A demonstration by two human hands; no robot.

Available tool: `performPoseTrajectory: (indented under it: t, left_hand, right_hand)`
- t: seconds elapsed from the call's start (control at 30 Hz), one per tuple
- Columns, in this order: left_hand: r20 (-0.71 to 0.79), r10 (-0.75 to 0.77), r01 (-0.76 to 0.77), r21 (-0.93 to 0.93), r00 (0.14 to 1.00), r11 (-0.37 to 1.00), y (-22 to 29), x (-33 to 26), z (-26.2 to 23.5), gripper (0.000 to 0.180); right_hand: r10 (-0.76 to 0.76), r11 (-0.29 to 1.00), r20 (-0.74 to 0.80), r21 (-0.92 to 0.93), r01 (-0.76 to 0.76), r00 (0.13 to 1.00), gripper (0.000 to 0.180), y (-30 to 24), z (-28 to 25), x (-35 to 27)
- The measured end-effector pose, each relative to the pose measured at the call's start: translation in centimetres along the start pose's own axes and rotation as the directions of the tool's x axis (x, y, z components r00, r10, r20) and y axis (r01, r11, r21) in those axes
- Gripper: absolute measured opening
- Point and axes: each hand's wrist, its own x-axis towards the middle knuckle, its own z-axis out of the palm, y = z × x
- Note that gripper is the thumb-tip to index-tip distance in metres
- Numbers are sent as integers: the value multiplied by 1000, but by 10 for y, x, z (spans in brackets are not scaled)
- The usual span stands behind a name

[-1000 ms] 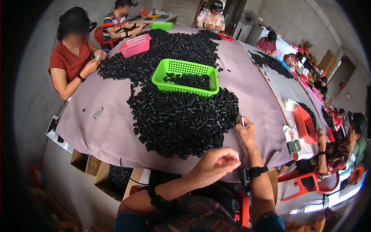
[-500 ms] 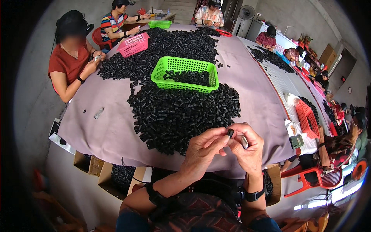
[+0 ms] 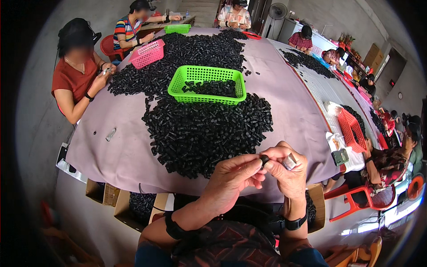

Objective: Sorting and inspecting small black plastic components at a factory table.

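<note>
Over the near edge of the table my two hands meet, fingertips together. My left hand [image 3: 232,180] pinches a small black cylindrical plastic part [image 3: 264,160] between thumb and fingers. The thumb of my right hand [image 3: 288,177] presses against the same part from the other side. A short, flat, silvery-white piece [image 3: 290,162] is tucked in the right hand's curled fingers; its exact kind is unclear. Just beyond lies a large heap of similar black parts [image 3: 207,133]. A green plastic basket [image 3: 207,99], holding some of those parts, sits on the heap's far side.
A mauve cloth [image 3: 284,107] covers the table. A pink basket [image 3: 147,54], another green basket [image 3: 177,29] and a red basket [image 3: 352,132] stand around. Below the edge are cardboard boxes [image 3: 123,209] of black parts. A co-worker [image 3: 75,75] sits at left; several others work farther off.
The black part has turned between my fingertips, and the silvery piece in my right hand now shows its broad face. The whole view has shifted slightly.
</note>
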Motion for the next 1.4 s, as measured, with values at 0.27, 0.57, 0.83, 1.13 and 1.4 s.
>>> performPoseTrajectory:
  t: [0.27, 0.57, 0.83, 1.13, 1.4]
  left_hand:
    - [-1, -26, 26, 12, 1000, 1000, 2, -3, 4, 22]
    - [27, 2, 0, -80, 1000, 997, -1, -3, 1, 20]
    - [18, -9, 10, -50, 1000, 999, -2, -1, -1, 20]
    - [-65, 106, -103, 50, 992, 993, -3, -3, 4, 21]
    - [-12, 232, -218, 290, 973, 932, -4, -2, 1, 21]
  right_hand:
    - [57, 994, -20, 97, -55, 998, 16, 8, -8, -2]
    - [65, 989, 77, 128, -75, 995, 18, 2, -1, -2]
    - [39, 994, 36, 99, -43, 999, 14, 10, -5, -1]
    - [71, 991, -28, 115, -68, 997, 12, 12, -6, -1]
    - [-7, 1000, -26, 24, 8, 1000, 8, 5, 0, -1]
